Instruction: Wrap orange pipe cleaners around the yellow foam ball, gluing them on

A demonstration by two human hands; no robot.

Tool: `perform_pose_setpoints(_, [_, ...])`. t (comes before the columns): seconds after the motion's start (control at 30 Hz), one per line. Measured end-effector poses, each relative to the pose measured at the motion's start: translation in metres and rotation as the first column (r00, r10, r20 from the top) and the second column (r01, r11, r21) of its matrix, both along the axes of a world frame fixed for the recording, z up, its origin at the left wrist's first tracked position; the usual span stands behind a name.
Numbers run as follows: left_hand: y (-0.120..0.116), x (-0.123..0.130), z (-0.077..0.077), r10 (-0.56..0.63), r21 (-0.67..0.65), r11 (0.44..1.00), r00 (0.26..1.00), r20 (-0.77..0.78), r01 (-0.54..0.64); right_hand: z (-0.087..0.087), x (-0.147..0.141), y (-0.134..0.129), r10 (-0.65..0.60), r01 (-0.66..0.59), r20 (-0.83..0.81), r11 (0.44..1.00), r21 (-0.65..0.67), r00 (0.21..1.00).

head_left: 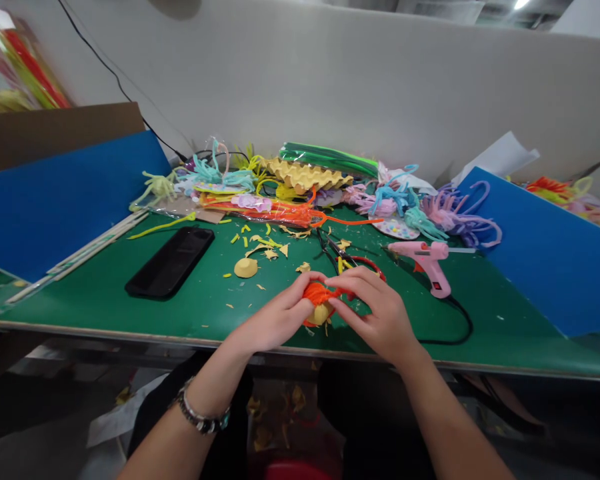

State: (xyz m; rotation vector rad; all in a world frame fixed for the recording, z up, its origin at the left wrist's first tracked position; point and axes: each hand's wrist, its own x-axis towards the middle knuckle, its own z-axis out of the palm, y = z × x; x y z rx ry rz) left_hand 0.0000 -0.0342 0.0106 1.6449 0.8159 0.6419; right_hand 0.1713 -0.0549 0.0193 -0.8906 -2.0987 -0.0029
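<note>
Between my two hands, close to the table's front edge, is a bunch of orange pipe cleaners (317, 293). My left hand (291, 308) closes on it from the left, thumb and fingers pinching. From the other side my right hand (373, 303) pinches the bunch with thumb and fingertips. A small tan cup-shaped piece of egg carton (321, 314) shows just under the orange strands; whether it is joined to them I cannot tell. Red-handled scissors (373, 265) lie just beyond my right hand. Another egg-carton cup (245, 268) rests on the green table.
A pink glue gun (425, 257) stands at right, its black cord (467, 320) trailing to the front edge. At left lies a black phone (171, 262). Blue panels (75, 193) flank both sides. Colourful pipe cleaners (275, 212) and an egg tray (305, 175) line the back.
</note>
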Motion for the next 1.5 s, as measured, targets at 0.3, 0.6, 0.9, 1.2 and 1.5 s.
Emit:
perform_pose_setpoints(0.3, [0.0,0.002,-0.004,0.126,0.128,0.986,0.978,-0.167,-0.106,-0.001,-0.005,-0.001,-0.122,0.066,0.184,0.956,0.285,0.975])
perform_pose_setpoints(0.6, [0.0,0.005,-0.002,0.459,0.527,0.808,0.841,-0.285,-0.263,0.009,-0.005,-0.013,-0.312,0.161,0.327,0.895,0.416,0.892])
perform_pose_setpoints(0.9, [0.005,-0.001,-0.007,0.612,0.803,0.551,0.765,-0.203,-0.227,0.003,-0.008,-0.011,-0.311,0.226,0.326,0.935,0.274,0.893])
perform_pose_setpoints(1.2, [0.007,-0.002,-0.005,0.631,0.796,0.562,0.738,-0.239,-0.223,0.0,-0.007,-0.008,-0.306,0.256,0.331,0.948,0.187,0.893])
perform_pose_setpoints(1.5, [0.008,-0.006,-0.001,0.523,0.526,0.787,0.801,-0.292,-0.323,0.003,-0.002,-0.006,-0.299,0.135,0.378,0.905,0.403,0.876])
